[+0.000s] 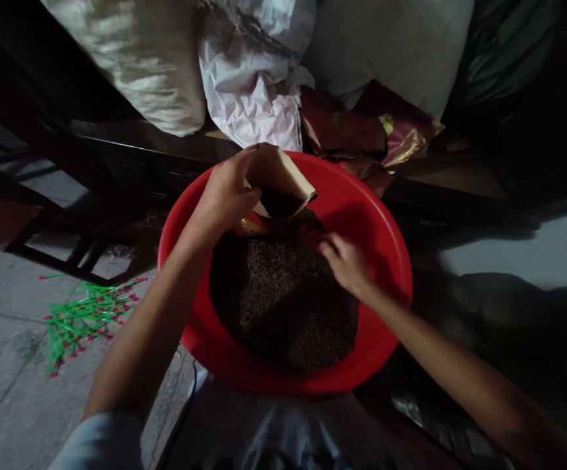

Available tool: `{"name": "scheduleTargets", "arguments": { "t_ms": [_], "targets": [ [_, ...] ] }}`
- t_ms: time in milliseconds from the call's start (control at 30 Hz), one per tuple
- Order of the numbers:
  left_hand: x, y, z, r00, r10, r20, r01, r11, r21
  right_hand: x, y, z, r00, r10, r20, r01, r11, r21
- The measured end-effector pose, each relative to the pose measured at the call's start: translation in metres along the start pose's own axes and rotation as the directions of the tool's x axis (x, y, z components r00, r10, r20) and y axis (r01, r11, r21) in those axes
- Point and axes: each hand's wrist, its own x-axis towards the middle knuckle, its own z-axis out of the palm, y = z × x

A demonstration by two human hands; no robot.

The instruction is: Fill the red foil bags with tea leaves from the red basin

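Observation:
A red plastic basin point(385, 261) sits in front of me, filled with a heap of dark loose tea-like leaves point(288, 300). My left hand point(227, 192) grips a brown paper bag point(283, 173) by its mouth and holds it open over the far side of the heap; dark leaves show inside it. My right hand point(344, 261) rests on the heap just right of the bag, fingers curled into the leaves, somewhat blurred.
Large white sacks point(166, 59) and crumpled white paper point(258, 85) are piled behind the basin, with red-and-gold foil bags point(361, 127) beside them. A pile of green sticks with red tips point(82, 320) lies on the concrete floor at left. Dark shapes fill the right.

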Motion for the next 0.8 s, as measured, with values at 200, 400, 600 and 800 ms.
{"name": "scheduleTargets", "arguments": {
  "t_ms": [200,400,600,800],
  "targets": [
    [-0.004,-0.003,0.002,0.999,-0.034,0.011,0.034,0.999,0.014,-0.087,0.032,0.085,0.640,0.563,0.523,-0.553,0.810,-0.195],
    [-0.011,0.003,0.010,1.000,-0.026,0.013,0.026,0.999,-0.040,-0.102,-0.011,0.070,0.679,0.284,0.677,-0.330,0.942,-0.064],
    [-0.009,-0.001,0.008,0.999,-0.025,0.038,0.027,0.999,-0.040,-0.105,-0.031,0.069,0.708,0.171,0.685,-0.081,0.983,-0.162],
    [-0.006,-0.004,0.003,1.000,0.007,0.024,-0.006,0.999,-0.033,-0.076,-0.032,0.046,0.827,0.102,0.552,-0.201,0.972,0.121]
  ]
}}
